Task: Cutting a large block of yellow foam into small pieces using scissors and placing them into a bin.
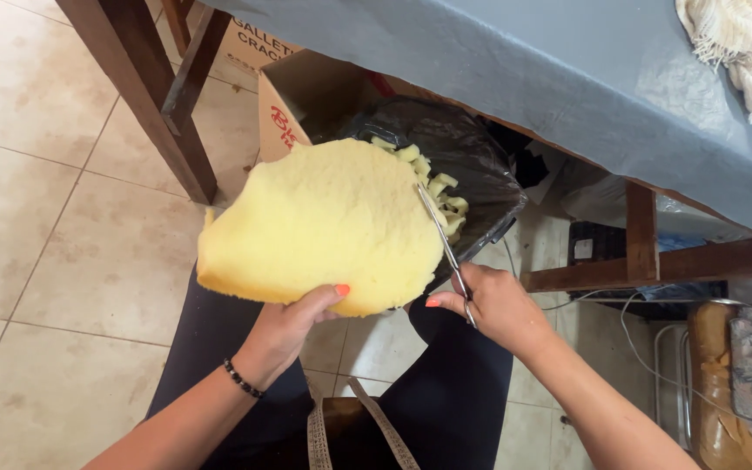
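Observation:
A thick slab of yellow foam (324, 222) is held up flat in front of me, over my lap. My left hand (293, 326) grips its near edge, thumb on top. My right hand (493, 305) is closed on a pair of metal scissors (441, 235), whose blades run along the foam's right edge. Just beyond, a black plastic bag (467, 152) holds several small cut pieces of yellow foam (441, 187).
A cardboard box (293, 100) sits behind the bag on the tiled floor (36, 218). A table covered with grey cloth (567, 61) stands to the right, with cream fringed fabric (746, 43) on it. Dark wooden legs (145, 87) rise at upper left. A measuring tape (376, 422) lies across my lap.

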